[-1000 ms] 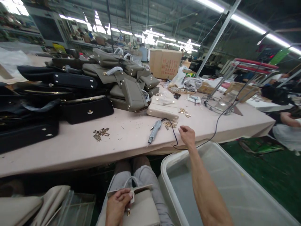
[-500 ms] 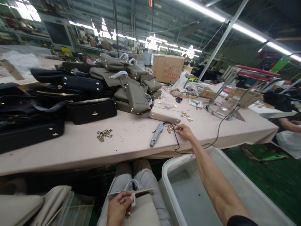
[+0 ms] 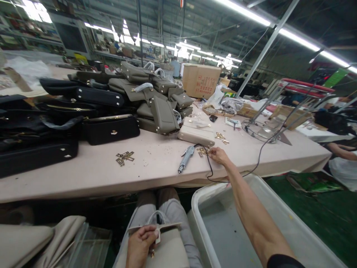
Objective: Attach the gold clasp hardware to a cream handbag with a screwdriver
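Across my lap lies a beige handbag [image 3: 170, 247], a clear-wrapped handle at its top. My left hand [image 3: 141, 243] pinches a small beige strap tab on it, with a gold clasp just below. Out on the table, my right hand [image 3: 218, 155] has its fingertips bunched at a small pile of gold metal plates [image 3: 201, 152]; whether a plate is between them I cannot make out. Left of that pile lies a grey electric screwdriver [image 3: 186, 159], its black cord running right past my forearm. A second beige handbag [image 3: 196, 134] rests behind the screwdriver.
Black handbags [image 3: 111, 130] and olive handbags [image 3: 164, 115] are heaped on the table's left and middle. More gold plates [image 3: 125, 158] lie near the front. A white plastic tub [image 3: 196, 204] stands beside my right leg. A wire-frame stand [image 3: 262, 130] and a cardboard box [image 3: 200, 81] are farther back.
The view has shifted very slightly. Both hands stay almost where they were, the left on the strap tab and the right at the gold plates.
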Tool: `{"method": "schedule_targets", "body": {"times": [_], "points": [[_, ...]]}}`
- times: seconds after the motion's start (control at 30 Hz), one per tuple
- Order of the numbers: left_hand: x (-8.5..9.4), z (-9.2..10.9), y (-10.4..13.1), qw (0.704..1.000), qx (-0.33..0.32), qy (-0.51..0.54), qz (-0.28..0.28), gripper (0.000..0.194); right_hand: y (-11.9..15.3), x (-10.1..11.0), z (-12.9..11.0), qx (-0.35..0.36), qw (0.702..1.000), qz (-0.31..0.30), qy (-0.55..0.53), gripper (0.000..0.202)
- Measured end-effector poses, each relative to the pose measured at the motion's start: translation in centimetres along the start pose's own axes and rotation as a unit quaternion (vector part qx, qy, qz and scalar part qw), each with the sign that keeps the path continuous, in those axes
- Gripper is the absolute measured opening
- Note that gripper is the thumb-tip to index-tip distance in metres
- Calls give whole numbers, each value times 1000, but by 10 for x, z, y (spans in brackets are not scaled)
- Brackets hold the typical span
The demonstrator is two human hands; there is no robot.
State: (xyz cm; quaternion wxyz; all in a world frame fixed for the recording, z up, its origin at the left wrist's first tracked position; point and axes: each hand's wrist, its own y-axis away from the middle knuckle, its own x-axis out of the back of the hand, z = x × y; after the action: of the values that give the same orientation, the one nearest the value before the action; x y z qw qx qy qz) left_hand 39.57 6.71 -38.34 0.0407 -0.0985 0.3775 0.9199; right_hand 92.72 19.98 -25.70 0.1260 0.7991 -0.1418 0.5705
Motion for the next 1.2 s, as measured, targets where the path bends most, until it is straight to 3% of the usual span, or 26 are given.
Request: {"method": "schedule_targets", "body": {"times": [0.17, 0.33, 0.53, 0.63, 1.03, 1.2], "points": [[-4, 4, 5, 1000, -14, 6, 6, 53, 0, 7, -2, 8, 1000, -17, -16, 12], [-6, 12, 9, 1000, -6, 22, 0, 51, 9, 4, -5, -12, 999, 28, -11, 12], [-4, 7, 6, 1000, 7, 25, 0, 52, 25, -7, -3, -39, 994, 101, -17, 8], [-6, 7, 8, 1000, -13, 25, 10, 48, 29, -9, -1, -41, 993, 106, -31, 20], [-10, 11, 13, 999, -23, 12, 19, 44, 5, 9, 2, -9, 998, -2, -64, 29], [-5, 8, 9, 1000, -12, 8, 4, 47, 17, 12, 2, -3, 999, 40, -27, 23]]}}
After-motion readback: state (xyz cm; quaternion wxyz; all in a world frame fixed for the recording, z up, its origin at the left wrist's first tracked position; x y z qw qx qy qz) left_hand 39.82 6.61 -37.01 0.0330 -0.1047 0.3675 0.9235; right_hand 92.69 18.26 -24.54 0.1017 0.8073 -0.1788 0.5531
